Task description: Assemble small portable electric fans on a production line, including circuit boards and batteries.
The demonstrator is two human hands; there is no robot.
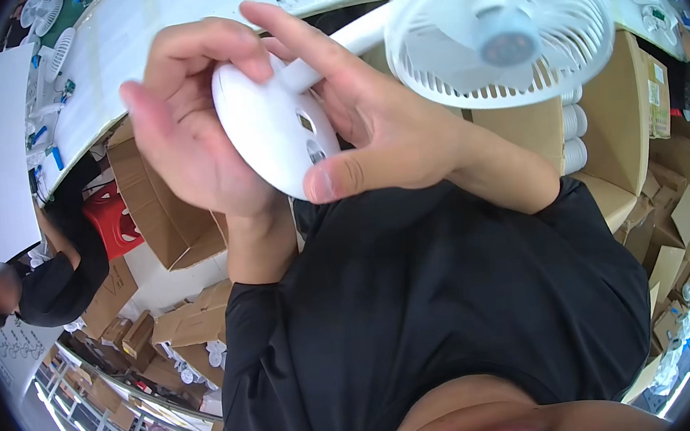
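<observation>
A white desk fan (373, 34) is held up tilted in front of my chest. Its round caged head (502, 30) points to the upper right. My right hand (386, 128) grips the oval base (257, 120), thumb pressed on its lower end near a small slot and a button, the other fingers along the far side by the stem. Against the left side of the base rests my left hand (195, 122). Its bent fingertips touch the base near the stem, while its thumb stands off, smeared by motion.
Behind the fan runs a white worktable (175, 3); more fans (56, 56) and small parts lie at its left. An open carton (165, 199) stands at left, another with white round parts (572, 131) at right. A co-worker (60, 280) sits far left beside a red stool (113, 221).
</observation>
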